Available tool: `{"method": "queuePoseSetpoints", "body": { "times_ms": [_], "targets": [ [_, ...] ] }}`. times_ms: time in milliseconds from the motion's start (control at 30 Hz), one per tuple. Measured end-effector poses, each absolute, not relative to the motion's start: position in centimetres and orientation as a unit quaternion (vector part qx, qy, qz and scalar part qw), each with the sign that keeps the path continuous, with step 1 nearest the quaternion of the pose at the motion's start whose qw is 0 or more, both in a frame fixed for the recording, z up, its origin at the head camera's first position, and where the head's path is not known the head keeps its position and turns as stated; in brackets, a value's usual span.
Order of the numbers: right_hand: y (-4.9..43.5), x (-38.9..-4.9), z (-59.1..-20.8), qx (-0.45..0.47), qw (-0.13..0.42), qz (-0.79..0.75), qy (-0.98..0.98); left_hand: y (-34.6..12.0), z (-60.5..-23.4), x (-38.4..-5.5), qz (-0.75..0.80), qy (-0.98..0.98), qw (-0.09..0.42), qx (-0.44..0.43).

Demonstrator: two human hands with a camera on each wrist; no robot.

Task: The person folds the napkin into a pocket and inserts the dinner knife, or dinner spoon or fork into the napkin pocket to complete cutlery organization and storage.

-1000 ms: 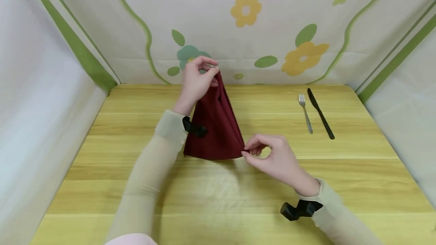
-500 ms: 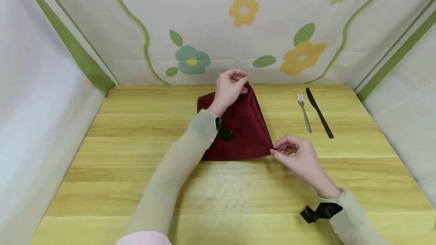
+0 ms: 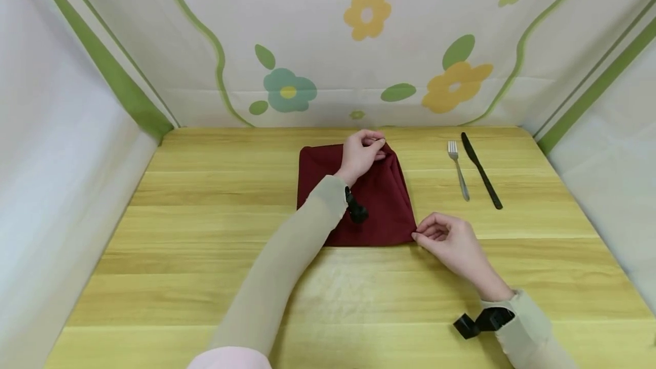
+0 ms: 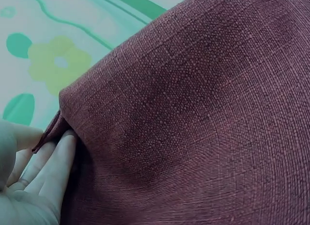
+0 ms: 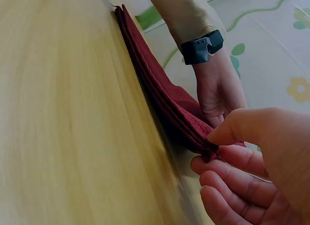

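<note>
A dark red cloth napkin (image 3: 379, 204), folded in layers, lies across the middle of the table. Its far right corner is pinched by my left hand (image 3: 360, 154), whose forearm crosses over the cloth and hides part of it. At the near right corner, my right hand (image 3: 451, 244) pinches the napkin between thumb and forefinger. The right wrist view shows the stacked layers of the napkin (image 5: 160, 92) running into those fingertips. Close up in the left wrist view, the woven napkin (image 4: 193, 99) fills most of the picture, its corner between the fingers (image 4: 55, 172).
To the right of the napkin lie a fork (image 3: 458, 169) and a black knife (image 3: 482, 169), side by side. The wooden table (image 3: 169, 244) meets a white flower-patterned cloth wall (image 3: 328, 33) at its back edge. White cloth also hangs on both sides.
Both hands have moved right with the napkin. The left hand has come down, and the napkin has gone from hanging as a raised triangle to lying nearly flat.
</note>
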State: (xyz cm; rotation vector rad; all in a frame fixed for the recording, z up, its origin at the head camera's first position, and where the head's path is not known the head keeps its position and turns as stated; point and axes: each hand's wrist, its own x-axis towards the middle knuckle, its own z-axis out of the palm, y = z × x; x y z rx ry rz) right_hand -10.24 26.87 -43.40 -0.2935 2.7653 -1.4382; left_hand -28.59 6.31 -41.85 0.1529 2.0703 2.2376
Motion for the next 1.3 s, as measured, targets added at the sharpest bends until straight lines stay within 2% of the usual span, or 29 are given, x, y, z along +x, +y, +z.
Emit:
{"method": "queuePoseSetpoints", "body": {
  "times_ms": [367, 767, 867, 967, 1133, 1300],
  "targets": [
    [26.9, -10.1, -44.1, -0.084, 0.002, -0.451, 0.888, 6.6, -43.4, -28.6, 0.745, 0.662, 0.078, 0.029],
    [27.1, -10.2, -44.1, -0.058, 0.02, -0.478, 0.876, 6.3, -43.7, -28.4, 0.664, 0.726, 0.134, 0.117],
    [27.3, -10.3, -44.0, -0.046, 0.044, -0.504, 0.862, 5.4, -42.8, -28.6, 0.641, 0.746, 0.122, 0.132],
    [27.5, -10.4, -43.7, -0.037, 0.052, -0.501, 0.863, 3.6, -41.6, -28.8, 0.62, 0.766, 0.084, 0.15],
    [28.2, -11.3, -42.5, -0.046, 0.008, -0.437, 0.898, -1.5, -40.1, -29.2, 0.589, 0.791, 0.02, 0.164],
    [28.8, -14.1, -41.1, -0.058, -0.031, -0.39, 0.918, -7.2, -40.5, -30.1, 0.577, 0.807, -0.009, 0.125]
  ]
}}
